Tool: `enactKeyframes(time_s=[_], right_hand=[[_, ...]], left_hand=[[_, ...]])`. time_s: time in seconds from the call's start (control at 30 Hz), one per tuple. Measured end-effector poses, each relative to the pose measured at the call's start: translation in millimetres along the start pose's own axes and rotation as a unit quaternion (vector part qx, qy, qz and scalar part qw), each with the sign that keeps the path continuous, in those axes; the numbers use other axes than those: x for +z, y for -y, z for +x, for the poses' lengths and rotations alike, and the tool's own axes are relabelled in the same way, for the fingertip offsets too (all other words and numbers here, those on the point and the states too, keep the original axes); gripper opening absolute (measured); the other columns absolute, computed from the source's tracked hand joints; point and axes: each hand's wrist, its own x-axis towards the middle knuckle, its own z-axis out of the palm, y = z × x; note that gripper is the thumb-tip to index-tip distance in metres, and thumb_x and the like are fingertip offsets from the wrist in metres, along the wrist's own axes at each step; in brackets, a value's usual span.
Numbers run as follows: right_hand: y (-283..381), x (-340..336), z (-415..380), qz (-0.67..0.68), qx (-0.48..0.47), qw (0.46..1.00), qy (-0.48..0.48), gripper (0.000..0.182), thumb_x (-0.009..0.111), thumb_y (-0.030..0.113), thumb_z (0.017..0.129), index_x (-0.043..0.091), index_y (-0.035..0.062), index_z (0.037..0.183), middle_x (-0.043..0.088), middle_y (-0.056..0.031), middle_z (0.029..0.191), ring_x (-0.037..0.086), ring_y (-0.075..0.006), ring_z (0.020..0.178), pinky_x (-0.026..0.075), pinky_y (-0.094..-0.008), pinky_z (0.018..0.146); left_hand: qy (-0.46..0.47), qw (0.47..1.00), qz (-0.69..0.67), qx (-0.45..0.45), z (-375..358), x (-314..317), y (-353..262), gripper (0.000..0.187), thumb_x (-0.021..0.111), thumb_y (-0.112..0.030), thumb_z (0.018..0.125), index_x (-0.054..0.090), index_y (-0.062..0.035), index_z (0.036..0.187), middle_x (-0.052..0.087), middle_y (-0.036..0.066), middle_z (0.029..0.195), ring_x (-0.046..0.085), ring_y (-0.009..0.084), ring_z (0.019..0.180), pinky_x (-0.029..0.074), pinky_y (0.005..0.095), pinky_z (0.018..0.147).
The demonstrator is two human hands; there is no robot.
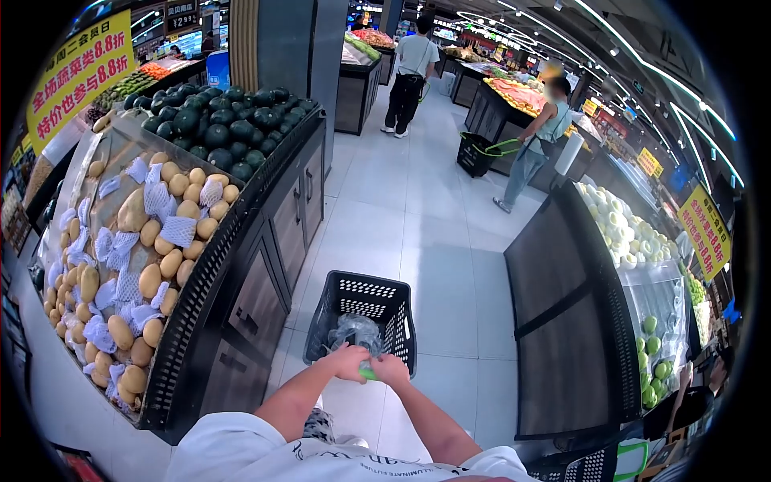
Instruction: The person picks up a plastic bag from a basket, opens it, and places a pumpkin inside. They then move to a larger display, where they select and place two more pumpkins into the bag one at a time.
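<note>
A black shopping basket [320,312] with perforated sides is in front of me, low in the middle of the view. My left hand [347,363] and my right hand [390,369] are close together over its near side, both closed on the green handle [368,373]. Only a short green piece of that handle shows between them. Inside the basket lies a crumpled clear plastic bag [355,330]; its contents are hard to make out.
Left of the aisle, a stand holds potatoes [150,281] in foam nets and dark green squashes [233,132]. On the right, another stand [562,321] carries pale round produce [618,225]. Ahead are two people, one [546,132] with a wheeled basket [475,154].
</note>
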Motion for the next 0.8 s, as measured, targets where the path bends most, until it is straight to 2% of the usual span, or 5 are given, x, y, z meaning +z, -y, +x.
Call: enactKeyframes(time_s=[0.23, 0.33, 0.4, 0.53, 0.8], right_hand=[[16.4, -21.5, 41.0, -0.020, 0.012, 0.999, 0.038, 0.045, 0.055, 0.049, 0.073, 0.069, 0.0159, 0.099, 0.067, -0.0121, 0.098, 0.064, -0.0282, 0.093, 0.049, -0.0366, 0.084], [11.5, -18.9, 72.3, -0.033, -0.025, 0.999, 0.026, 0.046, 0.050, 0.048, 0.077, 0.069, 0.0109, 0.096, 0.065, -0.0164, 0.099, 0.062, -0.0329, 0.095, 0.048, -0.0402, 0.085], [6.7, -21.3, 93.4, -0.040, -0.032, 0.998, 0.037, 0.048, 0.051, 0.050, 0.075, 0.069, 0.0106, 0.097, 0.065, -0.0160, 0.102, 0.062, -0.0333, 0.096, 0.047, -0.0401, 0.086], [27.2, -54.5, 102.3, -0.050, -0.028, 0.997, 0.043, 0.050, 0.052, 0.053, 0.073, 0.070, 0.0100, 0.091, 0.066, -0.0160, 0.098, 0.062, -0.0323, 0.095, 0.048, -0.0393, 0.084], [39.5, -74.7, 145.8, -0.021, -0.007, 1.000, 0.010, 0.050, 0.052, 0.055, 0.074, 0.070, 0.0145, 0.098, 0.066, -0.0143, 0.099, 0.062, -0.0303, 0.096, 0.047, -0.0390, 0.084]], left_hand=[[-0.091, 0.995, -0.033, 0.034, 21.9, -18.7, 23.5, 0.069, 0.076, -0.039, 0.056, 0.054, -0.0096, 0.115, 0.051, 0.008, 0.122, 0.045, 0.0250, 0.117, 0.027, 0.0497, 0.102], [-0.122, 0.992, -0.035, 0.022, 30.7, -31.4, 27.5, 0.067, 0.075, -0.038, 0.057, 0.055, -0.0098, 0.114, 0.050, 0.008, 0.123, 0.044, 0.0250, 0.118, 0.025, 0.0504, 0.104], [-0.108, 0.993, -0.049, 0.020, 41.7, -39.8, 32.0, 0.066, 0.074, -0.036, 0.057, 0.055, -0.0098, 0.115, 0.050, 0.009, 0.123, 0.043, 0.0252, 0.120, 0.021, 0.0508, 0.107], [-0.139, 0.989, -0.054, 0.011, 59.6, -54.0, 37.4, 0.068, 0.074, -0.035, 0.057, 0.054, -0.0081, 0.117, 0.050, 0.011, 0.121, 0.043, 0.0257, 0.120, 0.024, 0.0489, 0.106], [-0.170, 0.980, -0.101, -0.013, 89.4, -79.5, 56.2, 0.077, 0.074, -0.032, 0.055, 0.047, -0.0062, 0.123, 0.051, 0.014, 0.121, 0.044, 0.0301, 0.118, 0.030, 0.0456, 0.101]])
